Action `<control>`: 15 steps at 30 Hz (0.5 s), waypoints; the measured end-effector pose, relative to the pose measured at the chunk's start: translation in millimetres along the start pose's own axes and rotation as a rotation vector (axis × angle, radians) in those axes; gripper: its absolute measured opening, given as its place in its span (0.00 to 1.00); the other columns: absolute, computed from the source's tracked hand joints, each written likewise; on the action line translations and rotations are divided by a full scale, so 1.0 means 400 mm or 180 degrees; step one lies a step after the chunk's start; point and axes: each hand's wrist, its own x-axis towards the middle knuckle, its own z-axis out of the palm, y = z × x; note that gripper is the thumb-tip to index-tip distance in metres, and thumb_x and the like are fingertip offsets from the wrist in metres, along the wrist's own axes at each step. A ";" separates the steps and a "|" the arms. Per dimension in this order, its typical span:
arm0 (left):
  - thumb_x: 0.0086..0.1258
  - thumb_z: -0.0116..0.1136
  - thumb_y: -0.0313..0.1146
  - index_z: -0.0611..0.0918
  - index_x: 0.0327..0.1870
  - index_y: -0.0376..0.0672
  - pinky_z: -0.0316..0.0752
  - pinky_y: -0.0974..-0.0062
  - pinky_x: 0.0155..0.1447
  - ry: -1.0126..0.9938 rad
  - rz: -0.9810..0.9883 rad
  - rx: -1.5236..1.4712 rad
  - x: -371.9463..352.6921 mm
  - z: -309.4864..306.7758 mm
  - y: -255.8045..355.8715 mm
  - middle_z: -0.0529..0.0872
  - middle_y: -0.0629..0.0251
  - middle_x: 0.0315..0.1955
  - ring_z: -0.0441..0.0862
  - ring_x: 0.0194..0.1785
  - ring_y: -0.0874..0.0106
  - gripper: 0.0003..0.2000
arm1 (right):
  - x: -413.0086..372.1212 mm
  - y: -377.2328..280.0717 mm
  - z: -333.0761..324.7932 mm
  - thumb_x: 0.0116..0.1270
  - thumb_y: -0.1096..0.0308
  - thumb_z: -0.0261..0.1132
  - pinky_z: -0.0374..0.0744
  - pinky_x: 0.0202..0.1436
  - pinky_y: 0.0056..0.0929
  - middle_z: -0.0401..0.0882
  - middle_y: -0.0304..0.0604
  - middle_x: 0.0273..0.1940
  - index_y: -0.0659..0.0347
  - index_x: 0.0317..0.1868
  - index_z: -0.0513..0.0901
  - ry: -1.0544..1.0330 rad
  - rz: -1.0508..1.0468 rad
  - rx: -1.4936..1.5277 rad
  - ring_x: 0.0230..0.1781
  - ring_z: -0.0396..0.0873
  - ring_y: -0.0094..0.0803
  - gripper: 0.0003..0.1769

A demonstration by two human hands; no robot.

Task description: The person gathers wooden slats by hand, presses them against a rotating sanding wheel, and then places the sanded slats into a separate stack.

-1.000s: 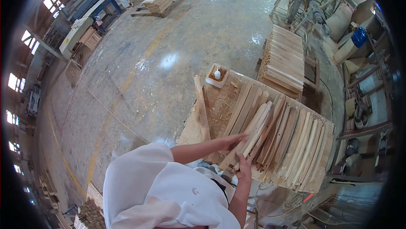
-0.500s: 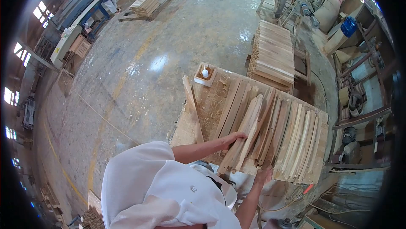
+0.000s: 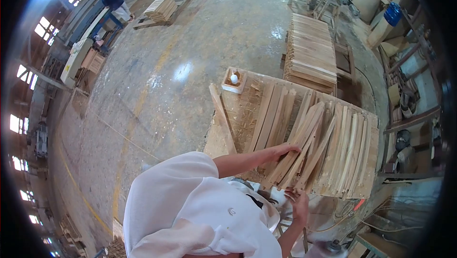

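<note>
Long wooden strips lie side by side on a workbench (image 3: 247, 120). My left hand (image 3: 284, 151) is closed around a tilted wooden strip (image 3: 304, 127) near its middle. Beside it, another slanted strip (image 3: 320, 151) leans across its neighbours. At the near ends of these strips, my right hand (image 3: 299, 203) has its fingers curled against a strip's end. The fingertips of both hands are partly hidden by wood. To the right is a row of paler strips (image 3: 350, 151), and several more strips (image 3: 271, 115) lie to the left.
A small box (image 3: 233, 86) with a white bottle (image 3: 234, 78) stands at the bench's far left corner. One loose strip (image 3: 223, 117) lies along the left edge. Behind the bench is a stack of boards (image 3: 312, 50). A person (image 3: 114, 1) stands far off at a blue-framed machine.
My left hand has moved right, swinging the strips it holds into a steeper slant across the others. My right hand has come in to the strips' near ends. The view has shifted slightly.
</note>
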 end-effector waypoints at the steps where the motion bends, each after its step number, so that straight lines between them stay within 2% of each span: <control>1: 0.60 0.68 0.47 0.79 0.58 0.39 0.79 0.65 0.59 -0.0036 -0.0029 0.0027 0.007 0.001 -0.005 0.86 0.58 0.50 0.85 0.50 0.66 0.28 | -0.004 0.014 0.003 0.70 0.62 0.55 0.82 0.51 0.39 0.84 0.50 0.43 0.65 0.49 0.77 -0.0216 0.0105 0.0122 0.43 0.85 0.40 0.16; 4: 0.62 0.65 0.46 0.79 0.59 0.38 0.78 0.65 0.61 -0.0287 -0.0224 -0.0222 0.022 -0.008 -0.030 0.86 0.58 0.52 0.85 0.52 0.65 0.27 | -0.010 0.070 0.011 0.69 0.59 0.55 0.80 0.53 0.34 0.87 0.49 0.42 0.66 0.47 0.80 -0.0340 0.0013 -0.0328 0.43 0.85 0.38 0.18; 6: 0.64 0.64 0.46 0.80 0.59 0.39 0.77 0.65 0.63 -0.0835 -0.0296 -0.0503 0.029 -0.010 -0.038 0.86 0.58 0.53 0.85 0.52 0.64 0.27 | -0.012 0.077 0.007 0.70 0.60 0.54 0.80 0.54 0.34 0.87 0.49 0.42 0.65 0.50 0.81 -0.0269 0.0046 -0.0577 0.43 0.85 0.37 0.19; 8: 0.62 0.64 0.49 0.81 0.58 0.40 0.77 0.64 0.63 -0.0748 -0.0322 -0.0424 0.023 -0.005 -0.044 0.86 0.58 0.52 0.85 0.51 0.64 0.27 | -0.021 0.064 0.014 0.73 0.53 0.56 0.80 0.53 0.32 0.87 0.49 0.43 0.65 0.52 0.81 -0.0273 0.0298 -0.0978 0.43 0.86 0.36 0.22; 9: 0.60 0.64 0.51 0.82 0.56 0.42 0.76 0.63 0.62 -0.0644 -0.0322 -0.0371 0.026 -0.005 -0.050 0.86 0.57 0.51 0.85 0.51 0.64 0.27 | -0.018 0.056 0.017 0.73 0.53 0.56 0.80 0.53 0.32 0.87 0.49 0.43 0.65 0.52 0.81 -0.0250 0.0274 -0.0967 0.43 0.86 0.36 0.22; 11: 0.61 0.65 0.52 0.81 0.57 0.42 0.76 0.63 0.62 -0.0618 -0.0376 -0.0275 0.033 -0.005 -0.057 0.86 0.57 0.51 0.85 0.51 0.64 0.28 | -0.011 0.035 0.019 0.75 0.49 0.57 0.85 0.47 0.38 0.84 0.48 0.44 0.66 0.52 0.78 -0.0304 0.0561 -0.0631 0.43 0.86 0.38 0.25; 12: 0.61 0.65 0.53 0.81 0.58 0.41 0.76 0.63 0.63 -0.0560 -0.0425 -0.0201 0.038 -0.007 -0.059 0.86 0.57 0.51 0.85 0.51 0.64 0.29 | 0.013 0.050 0.011 0.75 0.49 0.57 0.85 0.47 0.38 0.84 0.48 0.44 0.66 0.52 0.78 -0.0290 0.0531 -0.0636 0.43 0.86 0.38 0.25; 14: 0.61 0.65 0.52 0.81 0.58 0.41 0.77 0.63 0.62 -0.0580 -0.0432 -0.0228 0.015 0.016 -0.046 0.86 0.57 0.51 0.85 0.51 0.64 0.29 | 0.081 0.101 -0.010 0.73 0.41 0.59 0.82 0.46 0.29 0.85 0.45 0.46 0.66 0.59 0.79 0.0137 -0.0124 -0.0583 0.44 0.84 0.32 0.34; 15: 0.62 0.65 0.51 0.81 0.58 0.40 0.78 0.62 0.61 -0.0578 -0.0449 -0.0267 0.018 0.022 -0.046 0.86 0.57 0.52 0.85 0.50 0.64 0.28 | 0.081 0.095 -0.003 0.73 0.41 0.59 0.82 0.46 0.29 0.85 0.45 0.46 0.66 0.59 0.79 0.0148 -0.0148 -0.0591 0.44 0.84 0.32 0.34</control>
